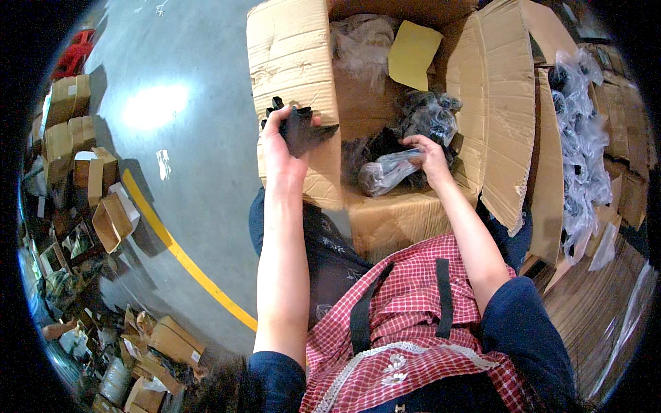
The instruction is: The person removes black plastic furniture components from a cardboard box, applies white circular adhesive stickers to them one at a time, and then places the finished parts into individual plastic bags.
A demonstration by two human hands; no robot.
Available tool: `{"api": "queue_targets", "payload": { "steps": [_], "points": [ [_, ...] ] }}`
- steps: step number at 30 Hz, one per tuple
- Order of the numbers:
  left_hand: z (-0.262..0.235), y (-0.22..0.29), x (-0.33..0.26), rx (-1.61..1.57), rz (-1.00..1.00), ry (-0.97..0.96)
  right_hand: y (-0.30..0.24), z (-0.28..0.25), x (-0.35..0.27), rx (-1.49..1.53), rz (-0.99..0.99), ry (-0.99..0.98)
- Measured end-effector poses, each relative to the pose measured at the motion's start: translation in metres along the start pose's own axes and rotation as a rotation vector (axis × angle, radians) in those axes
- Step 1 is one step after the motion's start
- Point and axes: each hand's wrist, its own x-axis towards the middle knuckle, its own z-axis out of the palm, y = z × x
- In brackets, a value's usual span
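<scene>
Before me stands an open cardboard box (396, 224) with its flaps spread out. Over its left flap, my left hand (284, 148) is closed round several black, pointed pieces (303, 131); their exact kind I cannot make out. My right hand (430, 157) reaches into the box, fingers pinched on a clear plastic bag (387, 173) that lies near the front wall. What the bag contains is unclear. Behind it sit more bagged dark items (428, 113). Deeper in the box are crumpled clear plastic (361, 45) and a yellow sheet (414, 55).
To the right, clear bags with dark items (582, 144) lie beside cardboard. Stacked flat cardboard (585, 316) is at lower right. Open cartons (113, 220) and mixed scraps line the left, past a yellow floor line (186, 258) on the grey floor (200, 172).
</scene>
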Motion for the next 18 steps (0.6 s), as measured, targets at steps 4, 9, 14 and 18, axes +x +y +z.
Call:
{"api": "queue_targets", "payload": {
  "steps": [4,9,14,18],
  "points": [
    [-0.004,-0.003,0.005,0.025,-0.024,-0.052,-0.017,0.007,-0.011,0.2,-0.004,0.008],
    [0.002,-0.004,0.002,0.036,-0.062,-0.053,-0.036,0.007,-0.019,0.241,0.017,0.09],
    [0.004,0.0,-0.002,0.054,-0.039,-0.092,-0.033,-0.028,-0.015,0.166,0.017,0.336],
    [0.008,-0.003,-0.001,0.061,-0.028,-0.017,-0.024,-0.061,-0.008,0.277,-0.038,0.307]
  ]
}}
